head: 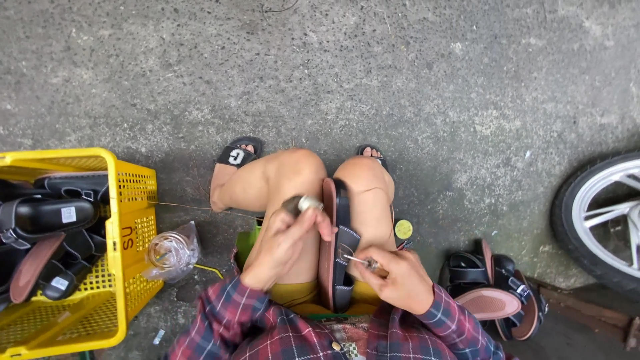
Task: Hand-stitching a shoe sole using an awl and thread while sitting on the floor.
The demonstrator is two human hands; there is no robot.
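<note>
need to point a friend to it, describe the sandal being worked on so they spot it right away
Start at the person's bare knees in the middle. Clamped upright between them stands a sandal with a brown sole and black straps. Unlike the sandals in the yellow crate and the pile by the wheel, both hands are at it.

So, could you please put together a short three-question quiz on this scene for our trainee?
1. True or false: the brown-soled sandal with black straps stands on edge between the person's knees.
2. Which hand holds the thin metal needle-like tool? A left hand B right hand
3. Fill in: the yellow perforated plastic crate holds several black ____.

Key: 1 true. 2 B; the left hand grips a small silvery cylindrical object. 3 sandals.
</note>
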